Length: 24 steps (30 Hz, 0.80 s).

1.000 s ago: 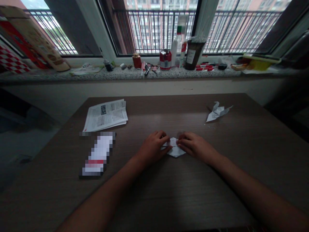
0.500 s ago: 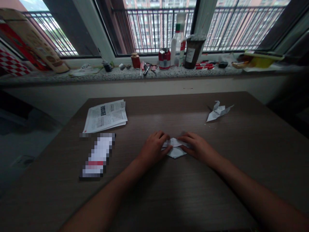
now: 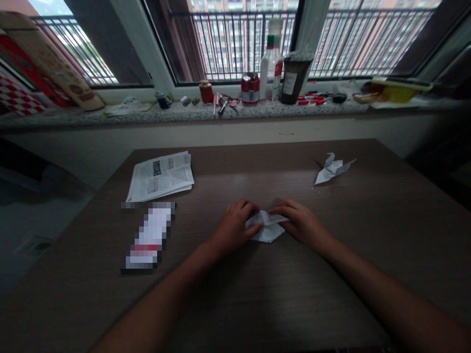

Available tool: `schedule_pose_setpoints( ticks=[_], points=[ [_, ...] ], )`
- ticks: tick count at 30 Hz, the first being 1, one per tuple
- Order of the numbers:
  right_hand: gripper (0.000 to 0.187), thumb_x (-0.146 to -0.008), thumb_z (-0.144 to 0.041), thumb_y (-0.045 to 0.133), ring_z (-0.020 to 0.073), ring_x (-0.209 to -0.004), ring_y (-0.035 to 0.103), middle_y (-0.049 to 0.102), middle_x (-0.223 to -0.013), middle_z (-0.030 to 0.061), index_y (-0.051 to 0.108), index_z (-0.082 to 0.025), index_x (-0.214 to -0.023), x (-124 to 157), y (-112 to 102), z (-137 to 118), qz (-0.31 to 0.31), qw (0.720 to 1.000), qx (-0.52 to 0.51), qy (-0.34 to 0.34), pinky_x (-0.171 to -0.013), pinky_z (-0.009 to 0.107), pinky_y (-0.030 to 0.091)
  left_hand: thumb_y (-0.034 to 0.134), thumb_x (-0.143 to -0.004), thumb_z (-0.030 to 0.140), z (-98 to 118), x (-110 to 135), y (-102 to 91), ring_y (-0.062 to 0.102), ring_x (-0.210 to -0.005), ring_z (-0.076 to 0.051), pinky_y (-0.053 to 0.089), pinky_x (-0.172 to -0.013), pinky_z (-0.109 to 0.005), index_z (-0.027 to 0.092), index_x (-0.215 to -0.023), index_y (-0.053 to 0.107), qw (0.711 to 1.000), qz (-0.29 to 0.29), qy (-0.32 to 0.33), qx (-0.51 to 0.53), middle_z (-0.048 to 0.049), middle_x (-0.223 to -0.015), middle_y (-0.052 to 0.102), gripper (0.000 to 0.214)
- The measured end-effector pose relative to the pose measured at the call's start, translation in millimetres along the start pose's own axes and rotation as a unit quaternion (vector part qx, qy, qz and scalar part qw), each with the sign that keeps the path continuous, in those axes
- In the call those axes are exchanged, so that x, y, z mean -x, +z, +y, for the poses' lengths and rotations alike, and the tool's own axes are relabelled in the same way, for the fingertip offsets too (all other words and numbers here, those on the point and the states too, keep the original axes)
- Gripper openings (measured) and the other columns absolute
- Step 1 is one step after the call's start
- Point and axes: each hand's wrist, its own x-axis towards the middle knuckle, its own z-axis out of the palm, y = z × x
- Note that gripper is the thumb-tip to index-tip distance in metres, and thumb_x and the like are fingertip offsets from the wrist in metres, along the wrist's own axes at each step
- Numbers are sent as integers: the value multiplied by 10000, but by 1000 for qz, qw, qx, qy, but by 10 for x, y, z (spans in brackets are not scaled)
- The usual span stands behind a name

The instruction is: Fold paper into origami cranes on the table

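A piece of folded paper with faint print lies on the brown table between my two hands. My left hand grips its left side, with the thumb on top and the fingers along the far edge. On the other side, my right hand pinches the paper's right end, its thumb partly hidden under an upper layer. That upper layer stands slightly raised above the lower part. Farther back on the right sits a paper crane with its wings spread.
Folded printed sheets lie at the table's far left, with a blurred-out phone nearer me. Behind the table, the granite windowsill carries a red can, a clear bottle, a dark cup and a yellow container.
The upper layer of the folded paper has shifted and shows more of its surface. My right fingers have moved slightly left along it; my left hand stays nearly in place.
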Motion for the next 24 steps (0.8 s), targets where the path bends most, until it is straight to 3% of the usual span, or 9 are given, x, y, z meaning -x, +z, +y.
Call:
schedule_pose_setpoints(
  ticks=[4, 9, 18, 24],
  points=[
    [390, -887, -26, 600, 226, -1017, 683, 685, -1094, 73, 710, -236, -1197, -10, -15, -24, 20, 1000, -13, -6, -866, 345, 538, 731, -915, 292, 20, -3, -40, 634, -941, -227, 494, -832, -347, 197, -1068, 605, 995, -20, -35, 94, -53, -1037, 672, 219],
    [338, -917, -57, 607, 214, -1010, 674, 681, -1081, 64, 709, -241, -1183, -8, -23, -54, 31, 999, -29, -6, -859, 334, 532, 678, -956, 330, 93, -14, -54, 656, -890, -193, 501, -787, -303, 199, -1204, 608, 970, -29, -61, 233, -35, -1005, 708, 290],
    [196, -967, -259, 666, 235, -1024, 695, 727, -1111, 79, 729, -242, -1152, -36, -183, -41, 69, 997, -35, 11, -885, 373, 553, 653, -958, 408, 69, -53, -65, 683, -888, -205, 520, -779, -312, 173, -1112, 711, 954, -3, -108, 280, -58, -997, 739, 287],
    [229, -984, -340, 632, 227, -895, 727, 790, -1072, 61, 775, -253, -1140, -7, -248, -44, 49, 991, -62, 107, -801, 367, 564, 673, -941, 426, 70, -54, -108, 702, -909, -221, 537, -798, -331, 178, -1110, 704, 946, 10, -138, 293, -62, -999, 748, 302]
  ],
)
